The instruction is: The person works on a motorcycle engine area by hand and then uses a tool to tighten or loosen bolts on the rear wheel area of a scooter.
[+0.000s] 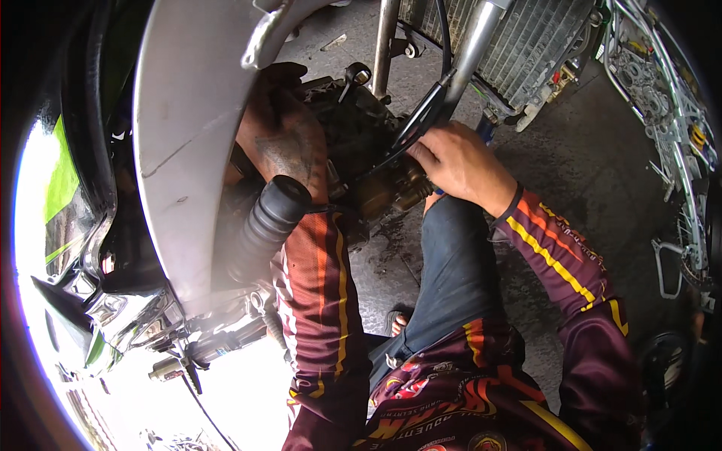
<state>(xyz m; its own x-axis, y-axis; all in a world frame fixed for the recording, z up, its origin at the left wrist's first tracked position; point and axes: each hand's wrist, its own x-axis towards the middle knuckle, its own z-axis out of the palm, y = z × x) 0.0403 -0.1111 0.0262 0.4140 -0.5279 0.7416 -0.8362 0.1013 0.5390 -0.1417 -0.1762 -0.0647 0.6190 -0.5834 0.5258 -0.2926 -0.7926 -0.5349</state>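
A dark, dirty motorcycle engine (359, 113) is in front of me. My left hand (284, 143) reaches into the gap between it and a pale grey curved body panel (177, 143). Its fingers are mostly hidden in shadow among the parts. A black ribbed rubber tube (265, 225) stands beside my left wrist and partly covers it. On the engine's right side, my right hand (468, 167) is closed, thumb bent in, beside a black cable (421, 120). Whatever its curled fingers grip is hidden behind the hand.
Metal fork tubes (475, 52) and a finned radiator (526, 56) stand beyond my right hand. At far right is a metal frame with loose parts (673, 135). Glossy bodywork (139, 308) lies at lower left. The dark floor (556, 169) shows between them.
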